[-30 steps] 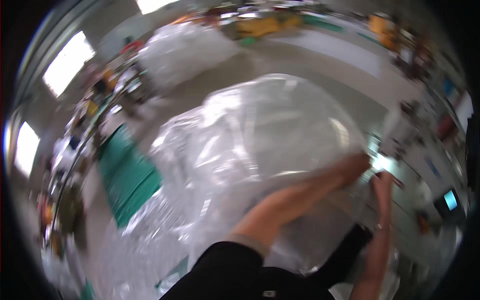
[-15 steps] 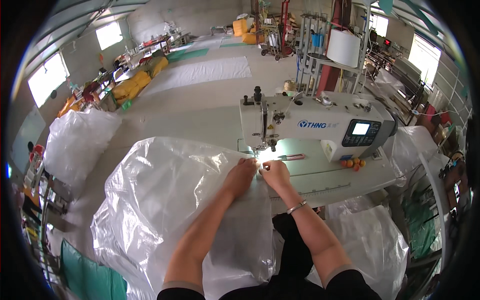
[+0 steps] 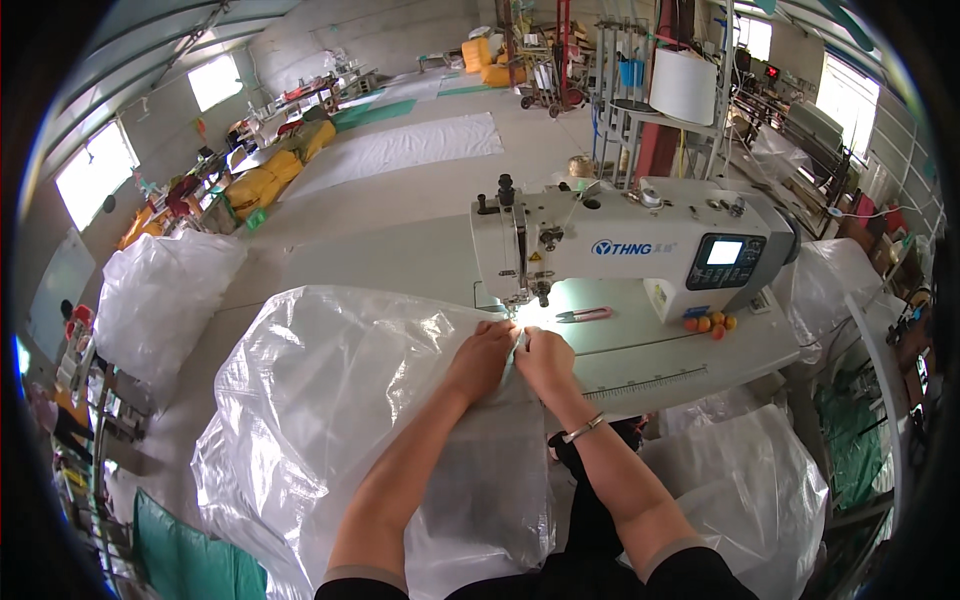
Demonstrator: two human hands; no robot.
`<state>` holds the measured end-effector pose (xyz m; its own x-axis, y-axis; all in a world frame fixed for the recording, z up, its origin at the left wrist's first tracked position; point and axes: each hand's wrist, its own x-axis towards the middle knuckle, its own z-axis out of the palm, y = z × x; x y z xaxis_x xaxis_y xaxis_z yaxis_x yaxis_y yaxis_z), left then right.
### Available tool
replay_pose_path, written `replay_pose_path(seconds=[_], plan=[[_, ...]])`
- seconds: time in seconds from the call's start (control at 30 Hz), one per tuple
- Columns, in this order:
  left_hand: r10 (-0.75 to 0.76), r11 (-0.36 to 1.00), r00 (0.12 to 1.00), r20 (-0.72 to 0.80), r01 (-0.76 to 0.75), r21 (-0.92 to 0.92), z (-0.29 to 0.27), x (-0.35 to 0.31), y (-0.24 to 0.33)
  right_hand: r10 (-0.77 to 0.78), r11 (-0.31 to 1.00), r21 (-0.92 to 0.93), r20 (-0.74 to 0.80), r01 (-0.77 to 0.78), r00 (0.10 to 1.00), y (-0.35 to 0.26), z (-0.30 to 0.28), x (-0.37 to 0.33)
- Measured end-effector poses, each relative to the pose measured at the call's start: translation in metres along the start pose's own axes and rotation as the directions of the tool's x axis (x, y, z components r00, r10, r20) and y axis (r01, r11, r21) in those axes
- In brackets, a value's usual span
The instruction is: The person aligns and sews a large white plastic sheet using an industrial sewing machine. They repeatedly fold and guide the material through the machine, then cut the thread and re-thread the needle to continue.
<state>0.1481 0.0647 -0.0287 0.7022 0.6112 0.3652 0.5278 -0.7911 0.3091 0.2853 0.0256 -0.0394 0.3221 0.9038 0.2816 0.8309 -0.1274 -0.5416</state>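
Note:
A large sheet of clear plastic (image 3: 310,380) drapes over the left of the sewing table and down across my lap. My left hand (image 3: 482,358) is closed on its edge, just in front of the sewing machine's needle area. Close beside it, my right hand (image 3: 546,360) pinches the same edge, its fingers nearly touching the left ones. The white sewing machine (image 3: 620,245) stands over the table, its lamp lighting the spot beyond my fingertips. Small thread snips (image 3: 585,314) with a reddish handle lie on the table under the machine's arm. My fingers hide the gripped edge.
Small orange and yellow balls (image 3: 710,322) sit by the machine's base. A white thread cone (image 3: 684,88) stands on a rack behind. More plastic sheeting (image 3: 735,470) hangs at my right, and a plastic bundle (image 3: 165,300) stands at the left. A ruler strip (image 3: 645,382) marks the table's near edge.
My right hand has turned slightly and come lower, closer in against the plastic. The left hand stays almost where it was on the edge. The whole view has shifted a little.

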Motion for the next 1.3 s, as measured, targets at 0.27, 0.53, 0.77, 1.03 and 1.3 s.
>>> replay_pose_path(seconds=[0.27, 0.53, 0.77, 1.03, 1.3], plan=[[0.053, 0.999, 0.998, 0.013, -0.054, 0.007, 0.004, -0.001, -0.007, -0.211, 0.976, -0.058, -0.003, 0.211, 0.977, -0.004, -0.001, -0.007], [-0.072, 0.980, 0.990, -0.121, 0.047, -0.196, 0.003, -0.008, -0.008, -0.390, 0.902, -0.160, 0.099, 0.402, 0.915, 0.003, 0.005, 0.001], [-0.132, 0.986, 0.991, -0.028, 0.128, -0.109, -0.004, -0.005, 0.005, -0.291, 0.956, -0.017, 0.024, 0.292, 0.956, 0.002, -0.005, -0.005], [-0.187, 0.959, 0.981, -0.048, 0.172, -0.224, 0.001, -0.005, -0.003, -0.061, 0.980, 0.197, 0.153, 0.031, 0.986, 0.004, -0.031, -0.041], [-0.186, 0.966, 0.982, -0.016, 0.179, -0.187, -0.003, -0.001, 0.003, -0.300, 0.891, -0.326, 0.097, 0.315, 0.949, -0.008, -0.011, -0.066]])
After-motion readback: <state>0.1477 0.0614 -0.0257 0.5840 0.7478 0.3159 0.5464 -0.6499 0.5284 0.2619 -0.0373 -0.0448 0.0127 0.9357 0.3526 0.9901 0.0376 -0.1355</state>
